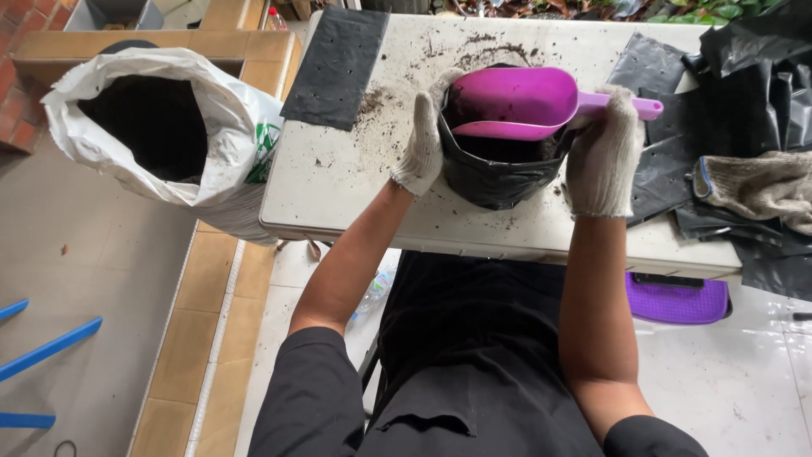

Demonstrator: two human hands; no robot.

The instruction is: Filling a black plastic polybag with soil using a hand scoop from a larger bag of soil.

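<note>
Looking down, we saw the white table [338, 182] across the frame's upper half, a white sack [228, 135] of dark soil at upper left. At centre stood the black grow bag [499, 173]. Our left hand [423, 140], gloved, curled its fingers over the bag's left rim. Our right hand [602, 152] closed tightly round the purple scoop [520, 101], held over the bag's mouth.

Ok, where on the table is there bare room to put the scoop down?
Free: the strip of white table between the flat black sheet and the black grow bag, though dusted with soil. Crowded: right of the right hand, with piled black bags and a spare glove.
</note>
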